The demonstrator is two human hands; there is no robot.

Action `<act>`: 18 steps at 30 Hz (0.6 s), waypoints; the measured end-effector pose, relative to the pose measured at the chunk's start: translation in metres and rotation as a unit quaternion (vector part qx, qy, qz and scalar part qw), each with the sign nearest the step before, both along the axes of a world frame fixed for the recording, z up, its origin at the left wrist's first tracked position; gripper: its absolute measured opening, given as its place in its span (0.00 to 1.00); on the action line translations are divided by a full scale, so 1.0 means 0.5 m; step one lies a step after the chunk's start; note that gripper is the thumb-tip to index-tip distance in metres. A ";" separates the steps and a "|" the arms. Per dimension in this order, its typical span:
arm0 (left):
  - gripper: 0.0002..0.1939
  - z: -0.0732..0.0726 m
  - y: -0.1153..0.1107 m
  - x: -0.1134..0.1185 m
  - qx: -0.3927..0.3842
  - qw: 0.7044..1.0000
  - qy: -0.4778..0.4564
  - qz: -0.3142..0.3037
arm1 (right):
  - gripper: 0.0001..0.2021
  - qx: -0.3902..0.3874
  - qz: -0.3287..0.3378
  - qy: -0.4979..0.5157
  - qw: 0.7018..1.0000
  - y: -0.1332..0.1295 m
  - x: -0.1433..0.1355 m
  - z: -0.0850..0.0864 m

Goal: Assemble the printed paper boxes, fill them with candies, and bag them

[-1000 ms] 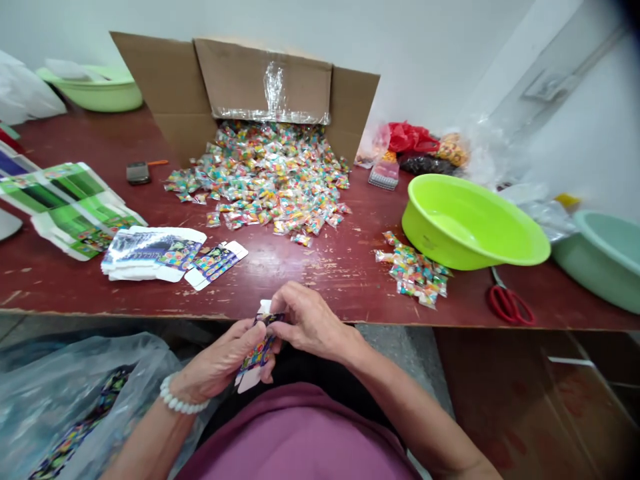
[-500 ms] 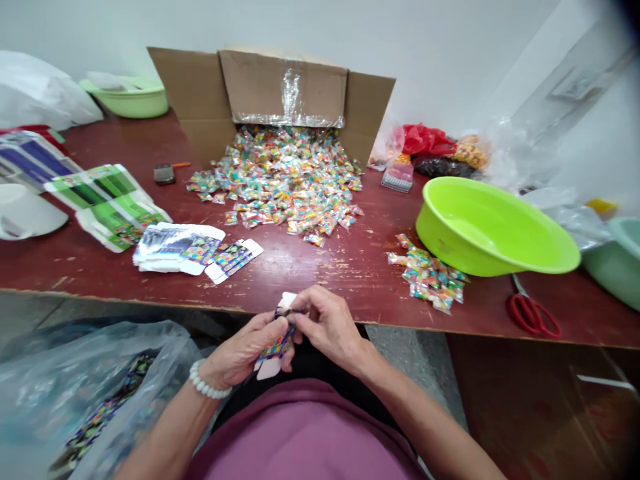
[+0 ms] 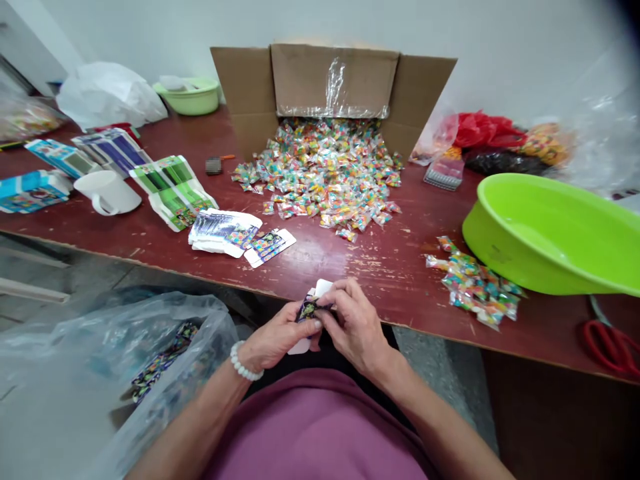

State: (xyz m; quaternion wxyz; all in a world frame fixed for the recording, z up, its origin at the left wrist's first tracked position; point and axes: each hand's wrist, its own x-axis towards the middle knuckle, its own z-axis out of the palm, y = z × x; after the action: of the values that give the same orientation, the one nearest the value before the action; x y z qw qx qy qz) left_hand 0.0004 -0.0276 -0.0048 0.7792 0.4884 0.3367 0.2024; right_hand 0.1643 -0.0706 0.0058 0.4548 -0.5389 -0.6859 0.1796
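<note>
Over my lap, just off the table edge, my left hand point(image 3: 280, 335) grips a small printed carton point(image 3: 309, 308) with white end flaps sticking out. The fingers of my right hand point(image 3: 356, 327) are closed on the carton's upper end, and part of it is hidden behind them. Beyond my hands lies a short fan of flat dark printed cartons point(image 3: 270, 247), with a thicker stack of flat cartons point(image 3: 225, 232) beside it. A large heap of wrapped candies point(image 3: 325, 177) spills from an open cardboard box point(image 3: 333, 80) at the back.
At right are a small pile of wrapped candies point(image 3: 477, 283), a lime-green basin point(image 3: 555, 233) and red-handled scissors point(image 3: 607, 343). Green cartons point(image 3: 173, 190) and a white mug point(image 3: 107, 193) stand left. A clear plastic bag point(image 3: 205, 327) with printed cartons inside is below the table's left edge.
My view has swung left, so everything sits further right in the picture. The carton has turned in my hands and shows more of its dark printed upper end.
</note>
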 end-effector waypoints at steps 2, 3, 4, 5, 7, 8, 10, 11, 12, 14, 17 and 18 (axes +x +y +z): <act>0.12 0.006 0.000 0.004 0.004 1.000 0.002 -0.002 | 0.07 0.017 -0.015 0.013 1.000 -0.002 0.001 0.003; 0.12 0.009 -0.001 0.005 0.006 1.000 0.005 0.001 | 0.08 0.020 -0.021 0.017 0.999 -0.002 0.002 0.005; 0.12 0.012 -0.001 0.007 0.009 1.000 0.009 0.004 | 0.09 0.017 -0.023 0.019 0.999 -0.002 0.003 0.007; 0.12 0.015 -0.002 0.008 0.014 1.000 0.016 0.010 | 0.09 0.011 -0.024 0.017 1.000 -0.002 0.005 0.009; 0.12 0.017 -0.004 0.011 0.026 0.999 0.028 0.019 | 0.09 -0.006 -0.017 0.013 1.000 -0.001 0.009 0.012; 0.13 0.017 -0.005 0.012 0.032 0.999 0.032 0.021 | 0.08 -0.013 -0.012 0.015 1.000 -0.001 0.011 0.012; 0.13 0.017 -0.006 0.015 0.039 0.998 0.033 0.023 | 0.06 -0.019 -0.007 0.026 0.999 0.001 0.013 0.011; 0.13 0.017 -0.006 0.016 0.040 0.998 0.032 0.025 | 0.06 -0.020 -0.007 0.033 0.999 0.001 0.013 0.010; 0.13 0.017 -0.007 0.017 0.039 0.998 0.031 0.027 | 0.06 -0.020 -0.008 0.039 0.999 0.001 0.013 0.009; 0.13 0.019 -0.006 0.017 0.038 0.998 0.028 0.031 | 0.06 -0.021 -0.010 0.043 0.999 0.001 0.011 0.007; 0.14 0.022 -0.006 0.017 0.040 0.998 0.030 0.030 | 0.08 -0.020 -0.020 0.042 0.999 -0.001 0.009 0.006; 0.14 0.023 -0.007 0.016 0.041 0.998 0.031 0.029 | 0.09 -0.019 -0.023 0.043 0.999 -0.001 0.009 0.006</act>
State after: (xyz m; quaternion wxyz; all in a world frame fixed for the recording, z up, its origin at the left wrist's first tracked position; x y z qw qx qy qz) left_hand 0.0085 -0.0309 0.0065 0.7415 0.5158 0.3663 0.2235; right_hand 0.1688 -0.0714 0.0089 0.4777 -0.5546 -0.6497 0.2052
